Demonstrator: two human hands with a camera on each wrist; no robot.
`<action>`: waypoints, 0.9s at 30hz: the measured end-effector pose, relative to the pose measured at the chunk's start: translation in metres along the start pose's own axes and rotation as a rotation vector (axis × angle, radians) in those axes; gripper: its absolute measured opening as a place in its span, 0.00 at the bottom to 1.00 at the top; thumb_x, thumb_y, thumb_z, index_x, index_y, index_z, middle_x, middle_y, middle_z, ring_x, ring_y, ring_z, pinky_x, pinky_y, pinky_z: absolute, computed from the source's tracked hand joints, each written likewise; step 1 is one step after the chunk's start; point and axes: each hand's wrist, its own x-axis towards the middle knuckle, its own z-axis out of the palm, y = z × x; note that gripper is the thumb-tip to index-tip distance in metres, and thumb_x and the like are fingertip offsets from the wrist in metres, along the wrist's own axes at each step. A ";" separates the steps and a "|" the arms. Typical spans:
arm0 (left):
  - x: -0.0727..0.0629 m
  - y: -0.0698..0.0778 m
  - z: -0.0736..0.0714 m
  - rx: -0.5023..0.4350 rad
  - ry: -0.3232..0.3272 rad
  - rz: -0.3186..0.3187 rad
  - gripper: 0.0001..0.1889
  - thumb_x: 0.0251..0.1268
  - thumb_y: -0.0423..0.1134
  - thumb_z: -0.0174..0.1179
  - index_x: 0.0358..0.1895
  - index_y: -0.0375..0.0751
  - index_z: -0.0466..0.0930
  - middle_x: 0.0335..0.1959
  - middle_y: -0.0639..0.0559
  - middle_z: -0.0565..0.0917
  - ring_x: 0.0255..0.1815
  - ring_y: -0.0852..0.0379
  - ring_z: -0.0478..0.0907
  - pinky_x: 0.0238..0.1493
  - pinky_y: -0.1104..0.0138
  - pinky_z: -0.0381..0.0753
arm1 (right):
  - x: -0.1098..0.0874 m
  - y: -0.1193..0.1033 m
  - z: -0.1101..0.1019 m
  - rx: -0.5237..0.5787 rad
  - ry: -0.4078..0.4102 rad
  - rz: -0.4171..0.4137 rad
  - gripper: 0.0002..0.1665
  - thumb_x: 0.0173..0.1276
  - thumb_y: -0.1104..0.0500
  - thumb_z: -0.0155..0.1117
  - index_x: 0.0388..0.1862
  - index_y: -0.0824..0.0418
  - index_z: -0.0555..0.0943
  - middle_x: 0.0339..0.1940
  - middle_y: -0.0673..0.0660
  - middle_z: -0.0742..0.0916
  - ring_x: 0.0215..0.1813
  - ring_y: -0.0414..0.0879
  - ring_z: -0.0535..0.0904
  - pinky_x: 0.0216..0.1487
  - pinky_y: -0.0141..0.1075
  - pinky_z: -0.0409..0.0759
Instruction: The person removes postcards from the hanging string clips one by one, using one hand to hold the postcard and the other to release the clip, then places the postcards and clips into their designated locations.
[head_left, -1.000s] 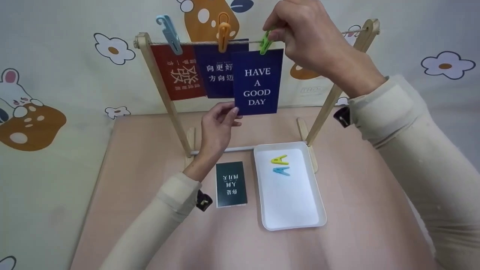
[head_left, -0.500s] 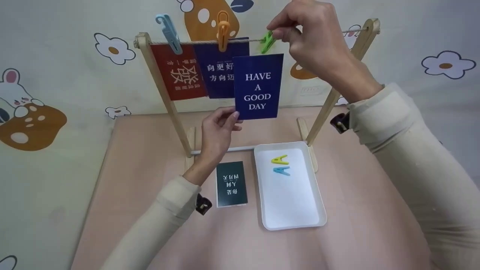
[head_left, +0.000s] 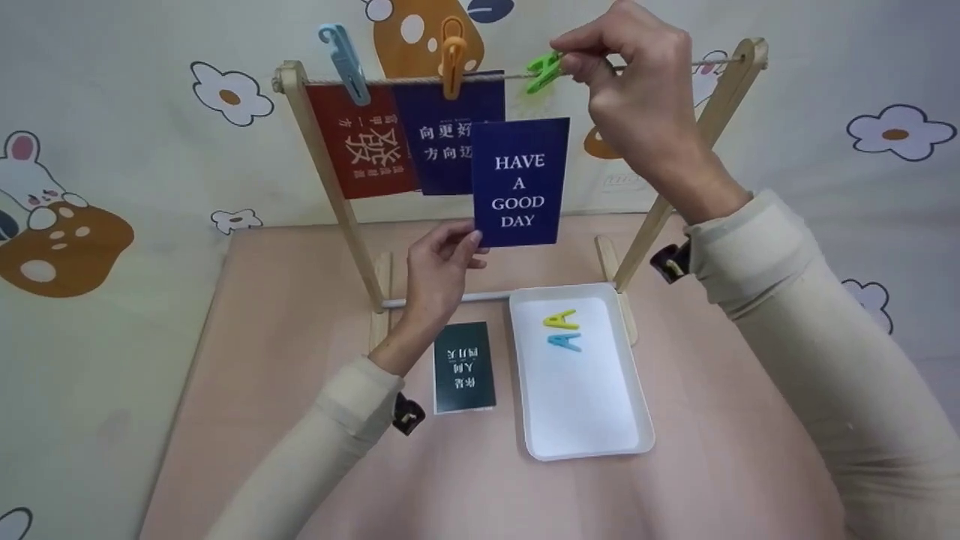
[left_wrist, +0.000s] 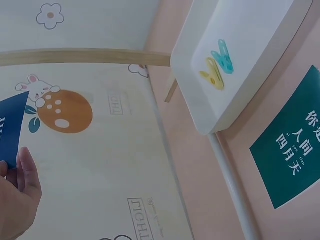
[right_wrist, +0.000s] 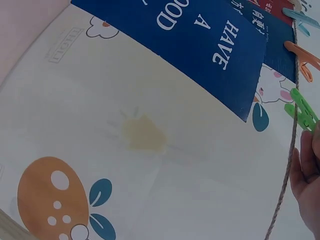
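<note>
My left hand [head_left: 442,270] pinches the lower left corner of a blue card [head_left: 520,182] reading "HAVE A GOOD DAY", held upright below the rope. Between thumb and fingers, my right hand [head_left: 641,82] pinches a green clothespin [head_left: 544,72] at the rope [head_left: 517,76]; its jaws are at the rope and the card is apart below it. In the right wrist view the same green clothespin [right_wrist: 302,110] straddles the rope. A red card [head_left: 364,142] hangs from a light blue clothespin [head_left: 345,64], and another blue card [head_left: 450,105] from an orange clothespin [head_left: 452,58].
The rope spans two wooden posts [head_left: 330,142]. A white tray [head_left: 589,412] on the pink table [head_left: 300,315] contains a yellow clothespin [head_left: 561,319] and a blue clothespin [head_left: 564,342]. Left of the tray lies a dark green card [head_left: 463,367].
The green clothespin came off the card's top edge and moved up and right with my right hand. My left hand lowered the blue card away from the rope.
</note>
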 end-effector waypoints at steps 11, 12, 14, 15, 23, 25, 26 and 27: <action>-0.008 -0.011 0.002 -0.026 -0.002 -0.019 0.10 0.71 0.27 0.58 0.52 0.29 0.81 0.43 0.39 0.84 0.40 0.54 0.85 0.41 0.69 0.89 | -0.025 -0.005 0.004 0.300 0.256 0.146 0.09 0.67 0.64 0.67 0.40 0.69 0.88 0.31 0.38 0.78 0.36 0.35 0.80 0.41 0.26 0.83; -0.010 -0.012 0.002 -0.024 -0.009 -0.023 0.10 0.71 0.28 0.58 0.52 0.30 0.81 0.43 0.39 0.84 0.40 0.53 0.85 0.41 0.69 0.89 | -0.029 -0.006 0.005 0.329 0.262 0.152 0.08 0.66 0.65 0.67 0.40 0.70 0.88 0.31 0.39 0.78 0.35 0.36 0.80 0.40 0.26 0.82; -0.014 -0.014 0.001 -0.023 -0.022 -0.038 0.10 0.72 0.29 0.57 0.52 0.30 0.81 0.44 0.40 0.84 0.41 0.54 0.85 0.42 0.69 0.89 | -0.038 -0.009 0.007 0.370 0.273 0.166 0.08 0.65 0.67 0.68 0.40 0.71 0.87 0.31 0.40 0.79 0.35 0.37 0.80 0.38 0.24 0.81; -0.016 -0.014 0.000 -0.026 -0.030 -0.050 0.10 0.72 0.29 0.57 0.53 0.31 0.81 0.44 0.40 0.85 0.41 0.55 0.85 0.42 0.69 0.89 | -0.043 -0.010 0.008 0.388 0.277 0.175 0.08 0.64 0.68 0.68 0.40 0.71 0.87 0.30 0.40 0.79 0.35 0.37 0.79 0.38 0.24 0.82; -0.033 -0.019 -0.012 0.009 -0.084 -0.209 0.11 0.71 0.28 0.59 0.52 0.31 0.81 0.43 0.39 0.86 0.37 0.58 0.87 0.41 0.68 0.90 | -0.082 -0.009 0.014 0.481 0.285 0.218 0.07 0.62 0.73 0.68 0.39 0.74 0.87 0.32 0.43 0.82 0.35 0.40 0.80 0.40 0.26 0.85; -0.037 -0.021 -0.015 0.020 -0.085 -0.235 0.10 0.71 0.29 0.59 0.52 0.32 0.82 0.42 0.39 0.86 0.37 0.55 0.87 0.40 0.68 0.90 | -0.093 -0.006 0.016 0.482 0.278 0.226 0.08 0.62 0.74 0.68 0.40 0.74 0.87 0.32 0.43 0.81 0.35 0.40 0.80 0.41 0.26 0.85; -0.039 -0.023 -0.016 0.031 -0.087 -0.244 0.10 0.71 0.29 0.59 0.52 0.32 0.82 0.42 0.39 0.86 0.37 0.54 0.87 0.40 0.68 0.90 | -0.098 -0.004 0.017 0.483 0.276 0.230 0.08 0.62 0.74 0.68 0.40 0.74 0.87 0.32 0.43 0.81 0.35 0.40 0.81 0.41 0.26 0.85; -0.040 -0.025 -0.017 0.036 -0.089 -0.250 0.10 0.71 0.29 0.59 0.52 0.32 0.82 0.42 0.39 0.86 0.38 0.52 0.87 0.40 0.68 0.90 | -0.103 -0.002 0.017 0.478 0.272 0.234 0.08 0.62 0.74 0.68 0.40 0.74 0.87 0.32 0.43 0.81 0.35 0.40 0.80 0.41 0.26 0.85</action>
